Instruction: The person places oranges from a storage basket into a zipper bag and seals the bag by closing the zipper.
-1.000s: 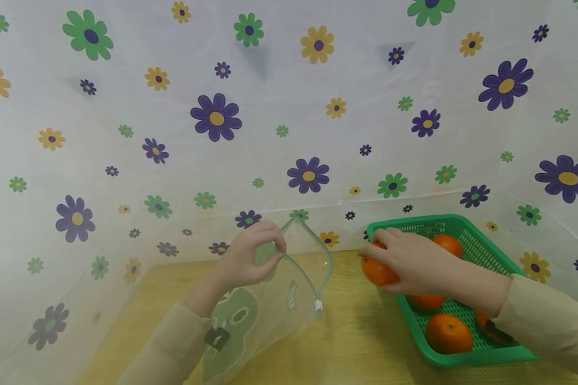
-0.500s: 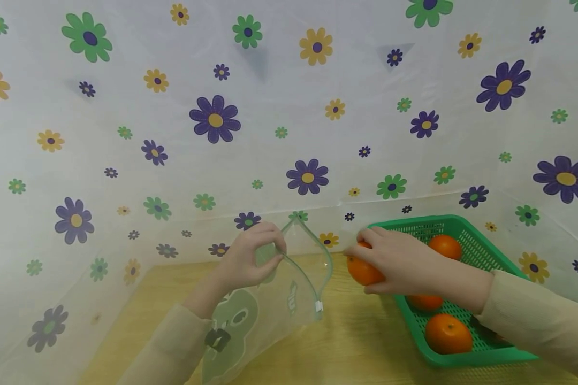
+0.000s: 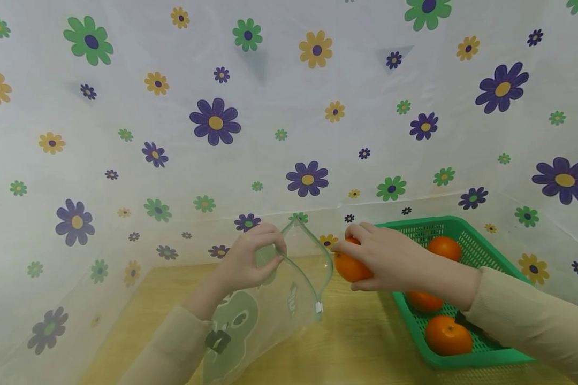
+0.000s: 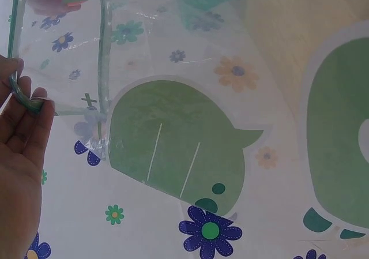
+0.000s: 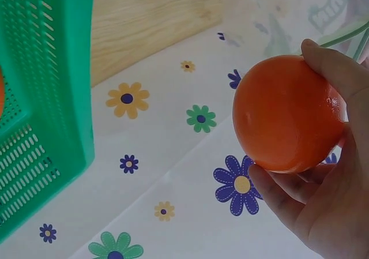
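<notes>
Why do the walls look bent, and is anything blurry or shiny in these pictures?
Head view: the wide lens bows the flowered backdrop; light is soft and even, with a faint shadow under the green plastic basket. Left wrist view: the clear plastic zip pouch shows creases and pale sheen, the top edge blurred. Right wrist view: the round orange fruit is sharp with a small highlight; the basket looks soft.

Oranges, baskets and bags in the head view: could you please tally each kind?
Oranges: 4, one in the right hand, three in the basket
Basket: 1
Bag: 1
Total: 6
</notes>
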The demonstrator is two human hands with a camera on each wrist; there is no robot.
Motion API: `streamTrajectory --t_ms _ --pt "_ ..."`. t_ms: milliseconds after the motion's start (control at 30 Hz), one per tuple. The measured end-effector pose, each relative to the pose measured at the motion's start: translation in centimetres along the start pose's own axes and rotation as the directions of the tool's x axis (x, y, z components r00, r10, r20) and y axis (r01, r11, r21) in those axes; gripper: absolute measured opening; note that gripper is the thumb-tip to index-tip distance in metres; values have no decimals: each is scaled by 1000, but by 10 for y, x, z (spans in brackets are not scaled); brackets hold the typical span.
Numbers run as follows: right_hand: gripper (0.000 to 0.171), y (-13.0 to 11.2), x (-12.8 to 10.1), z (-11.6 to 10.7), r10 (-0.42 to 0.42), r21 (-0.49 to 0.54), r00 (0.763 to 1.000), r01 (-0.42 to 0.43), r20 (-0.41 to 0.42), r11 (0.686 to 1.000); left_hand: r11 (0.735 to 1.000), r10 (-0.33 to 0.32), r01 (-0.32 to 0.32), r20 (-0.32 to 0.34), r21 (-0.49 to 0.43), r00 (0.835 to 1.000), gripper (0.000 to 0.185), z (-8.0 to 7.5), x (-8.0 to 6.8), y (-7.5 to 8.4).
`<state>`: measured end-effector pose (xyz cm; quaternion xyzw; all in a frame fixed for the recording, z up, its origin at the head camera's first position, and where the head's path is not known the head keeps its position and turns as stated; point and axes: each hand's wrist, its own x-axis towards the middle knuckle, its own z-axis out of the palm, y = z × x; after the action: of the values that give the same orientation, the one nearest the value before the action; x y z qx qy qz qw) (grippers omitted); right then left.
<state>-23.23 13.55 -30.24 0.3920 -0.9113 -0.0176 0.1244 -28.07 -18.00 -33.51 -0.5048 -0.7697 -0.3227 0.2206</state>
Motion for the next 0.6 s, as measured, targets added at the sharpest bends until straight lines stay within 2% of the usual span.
streamTrajectory --t_ms 333,600 --pt "66 -6 7 -5 -23 16 999 23 -26 1000 1000 13 -13 -2 3 1000 15 1 0 0" --pt "66 -9 12 -7 -33 5 998 33 -58 999 1000 7 -7 -1 8 1000 22 3 2 1"
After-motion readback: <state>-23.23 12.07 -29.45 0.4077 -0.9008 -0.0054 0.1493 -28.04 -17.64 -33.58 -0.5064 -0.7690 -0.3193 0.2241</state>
